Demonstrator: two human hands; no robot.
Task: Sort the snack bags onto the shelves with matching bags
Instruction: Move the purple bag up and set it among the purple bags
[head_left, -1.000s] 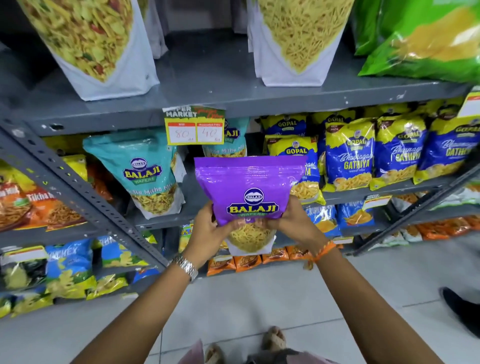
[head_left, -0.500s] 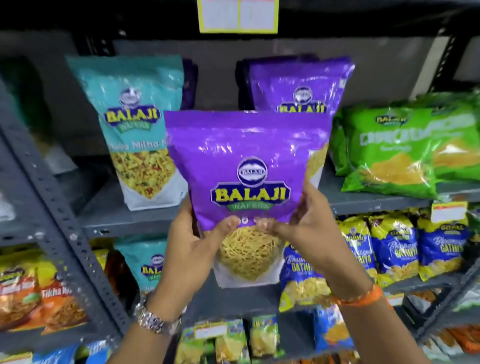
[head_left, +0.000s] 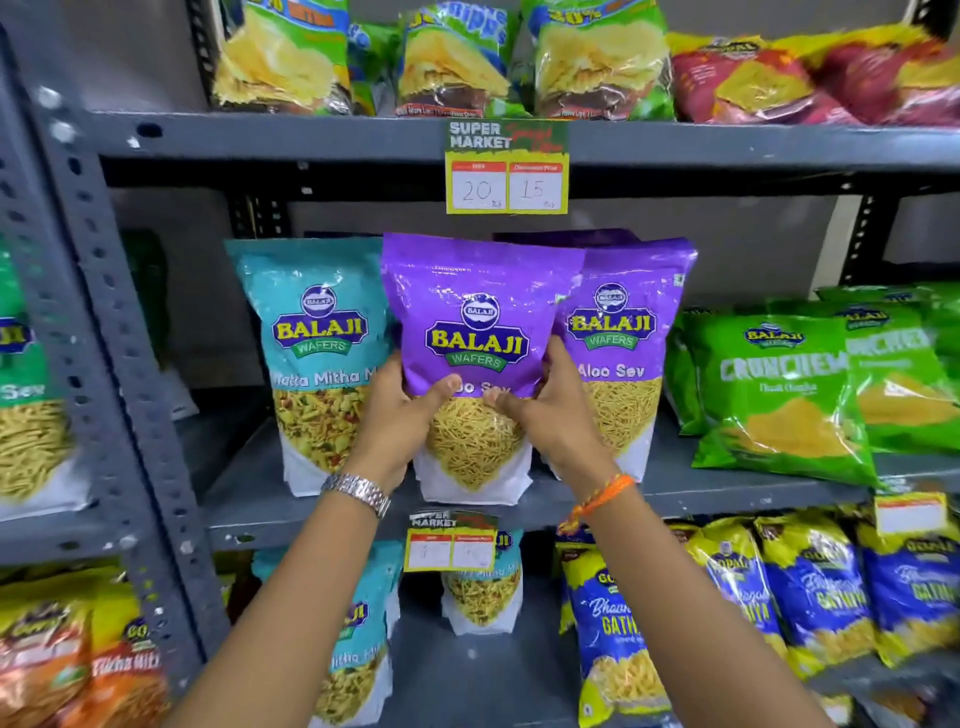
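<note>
I hold a purple Balaji Aloo Sev bag (head_left: 480, 322) upright with both hands over the middle grey shelf (head_left: 675, 491). My left hand (head_left: 397, 421) grips its lower left side and my right hand (head_left: 545, 415) grips its lower right side, thumbs on the front. Its base sits at the shelf's front edge. A matching purple Aloo Sev bag (head_left: 626, 332) stands just behind it to the right. A teal Balaji Khatta Mitha bag (head_left: 317, 358) stands to its left.
Green Crunchem bags (head_left: 784, 395) lie at the right of the same shelf. Chip bags (head_left: 452, 57) fill the shelf above, with a price tag (head_left: 506, 169) on its edge. Blue Gopal Gathiya bags (head_left: 810, 592) and more teal bags (head_left: 358, 639) sit below. A grey perforated upright (head_left: 104, 338) stands at left.
The purple bag has moved up and in toward the middle shelf, now standing in front of the matching purple bag. My view has tilted up, showing the chip shelf above.
</note>
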